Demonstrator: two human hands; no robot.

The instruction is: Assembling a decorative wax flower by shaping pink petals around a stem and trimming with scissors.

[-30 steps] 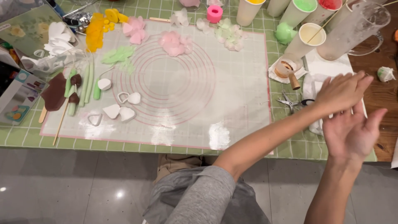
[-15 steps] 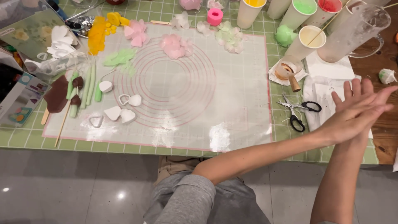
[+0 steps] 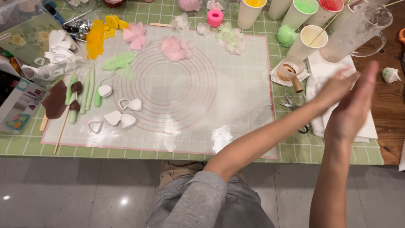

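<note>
At the right of the frame the left hand [image 3: 335,88] and right hand [image 3: 352,107] press palm to palm, fingers straight and together, above the white cloth [image 3: 371,126]; rubbing evenly there would keep any dust off the mat [image 3: 185,88].

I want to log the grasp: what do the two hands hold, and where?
Nothing visible: left hand and right hand press palm to palm above the white paper towel.

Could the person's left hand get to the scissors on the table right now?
Probably yes. The left hand is pressed palm to palm against the right hand and holds nothing, and the scissors lie just below the forearm on the green cloth, uncovered.
</note>
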